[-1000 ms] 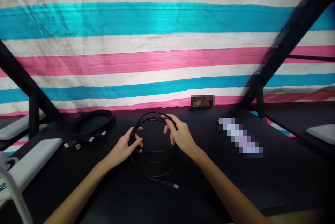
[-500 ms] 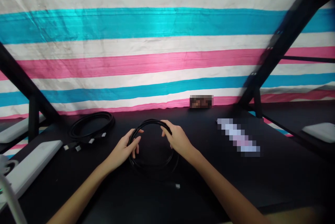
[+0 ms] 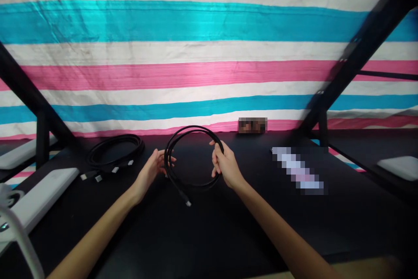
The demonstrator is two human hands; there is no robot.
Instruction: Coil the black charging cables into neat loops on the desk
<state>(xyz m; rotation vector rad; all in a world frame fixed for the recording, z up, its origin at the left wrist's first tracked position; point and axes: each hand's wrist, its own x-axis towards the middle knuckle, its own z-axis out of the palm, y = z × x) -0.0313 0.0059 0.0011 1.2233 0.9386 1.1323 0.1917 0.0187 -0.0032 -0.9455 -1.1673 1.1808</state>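
A coiled black cable (image 3: 168, 159) is held up as a ring above the dark table (image 3: 183, 244). My right hand (image 3: 228, 168) is closed round the right side of the coil. At the ring's left side, my left hand (image 3: 147, 178) has its fingers apart; some fingertips pass behind the cable, and whether they touch it I cannot tell. Below the ring hangs a cable end with a light metal connector (image 3: 188, 203). Left of my left hand, more black cable (image 3: 115, 139) lies coiled on the table, with several light-tipped connectors (image 3: 115, 169) beside it.
A long white box-like object (image 3: 48, 196) lies at the left, near a white curved tube (image 3: 24, 237). Blurred-out items lie at the right (image 3: 298, 170) and back (image 3: 252, 125). Black frame bars (image 3: 339, 65) slant up at both sides before a striped sheet (image 3: 183, 74).
The coil has been raised and turned more upright. My left hand has loosened from it and spread its fingers; my right hand has shifted down its right side. The hanging connector has swung left.
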